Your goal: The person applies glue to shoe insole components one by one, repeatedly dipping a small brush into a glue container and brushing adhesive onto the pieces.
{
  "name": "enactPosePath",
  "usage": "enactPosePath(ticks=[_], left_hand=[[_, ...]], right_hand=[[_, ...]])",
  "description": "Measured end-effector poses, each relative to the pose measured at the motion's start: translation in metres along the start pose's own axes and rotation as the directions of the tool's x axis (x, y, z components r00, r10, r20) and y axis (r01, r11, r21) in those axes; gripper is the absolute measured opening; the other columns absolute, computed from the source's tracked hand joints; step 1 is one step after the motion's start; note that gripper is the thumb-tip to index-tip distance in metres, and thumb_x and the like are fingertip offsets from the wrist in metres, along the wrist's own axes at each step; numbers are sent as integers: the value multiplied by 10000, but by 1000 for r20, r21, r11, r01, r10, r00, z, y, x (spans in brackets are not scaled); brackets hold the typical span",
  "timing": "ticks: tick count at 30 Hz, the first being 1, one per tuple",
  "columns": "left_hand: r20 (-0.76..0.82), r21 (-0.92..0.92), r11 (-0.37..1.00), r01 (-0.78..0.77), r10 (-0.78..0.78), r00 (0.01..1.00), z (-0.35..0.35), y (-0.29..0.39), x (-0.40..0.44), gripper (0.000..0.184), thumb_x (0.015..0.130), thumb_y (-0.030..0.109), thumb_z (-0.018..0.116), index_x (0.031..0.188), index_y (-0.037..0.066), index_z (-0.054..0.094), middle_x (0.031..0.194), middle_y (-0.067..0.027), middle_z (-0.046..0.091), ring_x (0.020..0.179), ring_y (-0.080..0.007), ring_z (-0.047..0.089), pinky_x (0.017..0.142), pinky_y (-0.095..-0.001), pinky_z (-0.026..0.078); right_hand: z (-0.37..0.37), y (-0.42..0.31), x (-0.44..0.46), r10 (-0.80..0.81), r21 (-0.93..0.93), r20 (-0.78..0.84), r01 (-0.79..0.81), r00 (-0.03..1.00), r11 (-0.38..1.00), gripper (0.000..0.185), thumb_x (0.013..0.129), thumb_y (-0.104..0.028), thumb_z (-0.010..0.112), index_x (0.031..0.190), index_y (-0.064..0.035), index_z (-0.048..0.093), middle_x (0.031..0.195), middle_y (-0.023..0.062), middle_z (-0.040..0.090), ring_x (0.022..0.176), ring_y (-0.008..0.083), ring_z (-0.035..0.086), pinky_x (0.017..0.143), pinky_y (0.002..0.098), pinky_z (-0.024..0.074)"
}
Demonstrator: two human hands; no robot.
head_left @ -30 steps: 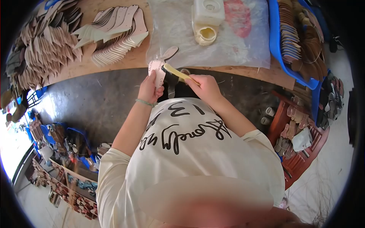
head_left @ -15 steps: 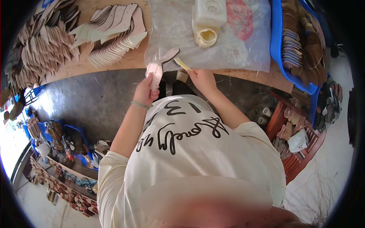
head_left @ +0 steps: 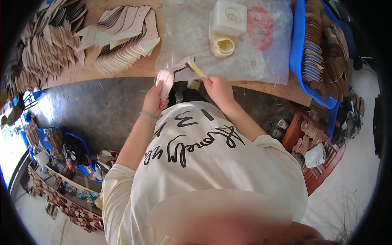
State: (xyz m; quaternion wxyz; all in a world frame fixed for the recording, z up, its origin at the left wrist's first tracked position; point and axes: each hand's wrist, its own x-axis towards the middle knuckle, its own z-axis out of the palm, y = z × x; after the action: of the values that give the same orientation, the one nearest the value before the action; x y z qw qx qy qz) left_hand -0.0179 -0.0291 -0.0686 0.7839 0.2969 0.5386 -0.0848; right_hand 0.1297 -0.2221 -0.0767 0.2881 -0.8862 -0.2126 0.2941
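Note:
My left hand is closed around the lower end of a pale pink insole piece with dark edges and printed letters. Its narrow far end points up and right, at the front of the plastic-covered table. In my right hand is a brush with a yellow handle, gripped near its end. The brush's dark head lies at the narrow tip of the piece; whether the bristles press on it I cannot tell. Beyond the hands stands a white plastic glue pot with a round, yellow-crusted opening facing me.
Clear plastic sheeting covers the middle of the wooden table. Fanned stacks of similar pieces lie on the left. A blue basket of brown pieces stands at the right edge. A reddish wooden rack is beside me.
The brush head has come across to the narrow tip of the insole piece. My left hand has shifted slightly toward me with the piece. The whole view has moved a little.

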Motion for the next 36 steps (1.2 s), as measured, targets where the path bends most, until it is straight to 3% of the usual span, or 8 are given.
enactPosePath(ticks=[10,13,19,23,29,34,36], left_hand=[[3,117,993,-4,4,1000,-7,0,3,326,965,378,499,982,54,532,629,-9,471,385,-78,366,320,-209,238],[-15,249,967,-53,59,998,-4,5,-3,345,955,368,521,1036,33,544,650,-5,495,403,-76,384,336,-204,263],[86,606,736,-302,317,945,-17,3,8,384,925,347,562,1107,9,576,666,-21,543,450,-84,444,413,-244,361],[95,738,600,-311,363,927,-18,9,2,395,904,341,585,1089,-8,597,695,-83,601,521,-141,538,487,-292,431],[152,831,415,-370,469,870,-9,12,-6,404,876,346,615,979,-45,623,711,-182,631,601,-263,611,573,-373,472],[168,893,284,-349,510,844,8,8,-14,404,848,344,642,842,-59,613,719,-236,617,637,-367,605,597,-404,468],[219,890,212,-404,580,785,7,4,-10,365,853,303,651,763,-44,586,641,-161,602,546,-248,589,533,-352,464]], right_hand=[[3,15,43,16,-241,16,-12,1000,971,380,878,-344,550,714,-19,662,677,189,623,664,388,614,610,484,479],[5,16,55,-16,-308,25,23,1000,951,375,870,-349,564,721,-20,670,680,188,627,666,383,621,609,481,481],[1,-3,62,-96,-230,141,127,985,965,345,853,-336,600,716,-28,674,676,179,628,642,370,615,588,465,476],[-13,-31,46,-73,-64,301,97,951,993,357,850,-336,607,695,-20,664,602,189,580,565,363,576,550,452,444],[-36,-60,7,-124,66,241,111,963,992,356,843,-340,619,695,-19,658,553,195,536,523,355,548,526,447,418],[-31,-72,-15,-246,-26,176,255,953,967,314,836,-331,605,708,-54,676,630,167,608,615,370,604,588,462,476],[-35,-69,-13,-236,-84,130,248,963,965,316,839,-336,602,713,-56,678,639,164,614,621,367,609,592,466,478]])
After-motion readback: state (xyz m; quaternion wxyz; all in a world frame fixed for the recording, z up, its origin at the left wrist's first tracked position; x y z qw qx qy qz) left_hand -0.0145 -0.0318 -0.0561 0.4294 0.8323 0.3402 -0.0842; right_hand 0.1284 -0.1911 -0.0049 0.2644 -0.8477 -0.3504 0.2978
